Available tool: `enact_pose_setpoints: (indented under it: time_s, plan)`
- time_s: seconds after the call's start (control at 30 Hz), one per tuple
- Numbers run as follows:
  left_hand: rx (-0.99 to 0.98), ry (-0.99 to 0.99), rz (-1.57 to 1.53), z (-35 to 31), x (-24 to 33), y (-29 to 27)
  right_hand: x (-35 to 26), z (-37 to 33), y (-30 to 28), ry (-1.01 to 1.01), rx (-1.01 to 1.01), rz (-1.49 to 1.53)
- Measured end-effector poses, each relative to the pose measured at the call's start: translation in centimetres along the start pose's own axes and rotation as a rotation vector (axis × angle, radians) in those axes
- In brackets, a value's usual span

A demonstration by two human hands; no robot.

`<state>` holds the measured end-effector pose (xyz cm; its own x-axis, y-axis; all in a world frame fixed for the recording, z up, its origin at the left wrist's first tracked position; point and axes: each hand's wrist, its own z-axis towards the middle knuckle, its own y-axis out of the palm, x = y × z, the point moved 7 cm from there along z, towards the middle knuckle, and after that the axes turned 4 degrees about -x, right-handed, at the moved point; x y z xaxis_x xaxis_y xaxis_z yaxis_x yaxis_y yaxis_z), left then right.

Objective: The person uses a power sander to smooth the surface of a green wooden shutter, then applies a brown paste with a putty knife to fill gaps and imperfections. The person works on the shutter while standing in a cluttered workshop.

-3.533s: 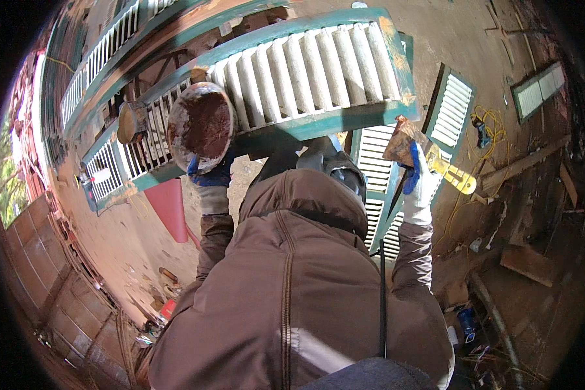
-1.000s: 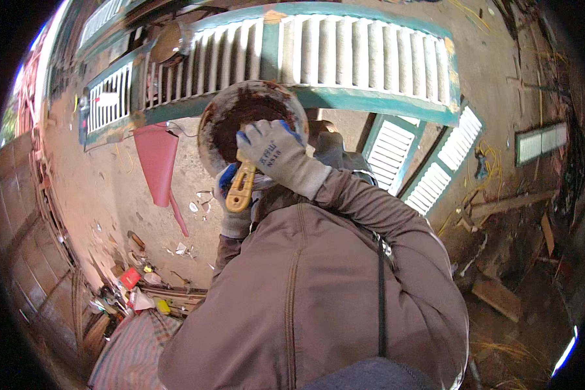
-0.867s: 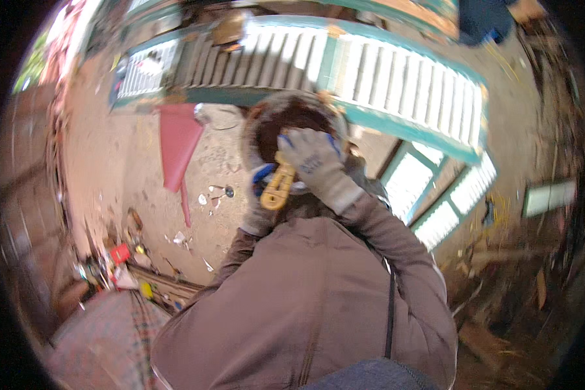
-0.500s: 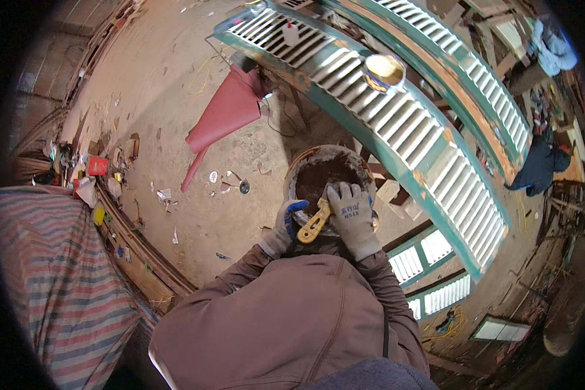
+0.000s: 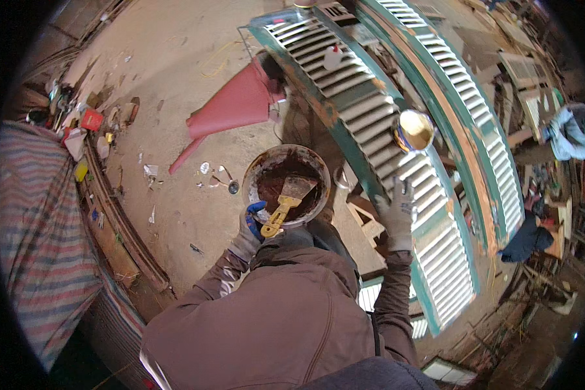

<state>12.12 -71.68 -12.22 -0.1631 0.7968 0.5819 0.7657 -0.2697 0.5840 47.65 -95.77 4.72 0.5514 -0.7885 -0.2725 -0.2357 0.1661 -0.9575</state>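
A round bucket [image 5: 251, 175] with dark reddish-brown paste inside stands in front of my body. Across its mouth lies a putty knife [image 5: 285, 207], its wide blade on the paste and its yellow handle over the near rim. My left hand [image 5: 246, 235], in a grey glove with blue fingertips, grips the bucket's near left rim beside that handle. Stretched forward to the right, my gloved right hand [image 5: 396, 218] is over the near edge of a green louvered shutter [image 5: 364, 123]. Its fingers are smeared by motion, and whether they hold anything is unclear.
An open can [image 5: 415, 132] and a white bottle [image 5: 333, 58] stand on the shutter. Beyond lies a second green shutter [image 5: 465, 110]. Red sheet material [image 5: 231, 107] is on the floor to the left. Striped cloth [image 5: 45, 240] hangs at far left; blue fabric [image 5: 572, 133] is far right.
My right hand has left the putty knife and moved right to the shutter. The putty knife now lies in the bucket. My left hand stays at the rim, and the view has shifted.
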Motion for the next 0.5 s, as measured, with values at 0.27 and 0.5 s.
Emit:
enact_pose_setpoints:
  time_s: [0.27, 0.5]
  plan:
    - [0.092, -0.033, -0.301, 1.6, 4.8, 4.9, 7.0, 13.5, 4.3, 0.090, 0.130, -0.197]
    - [0.023, 0.015, -0.411, 7.5, 11.9, 3.5, 10.6, 17.0, 7.4, 0.315, 0.066, -0.317]
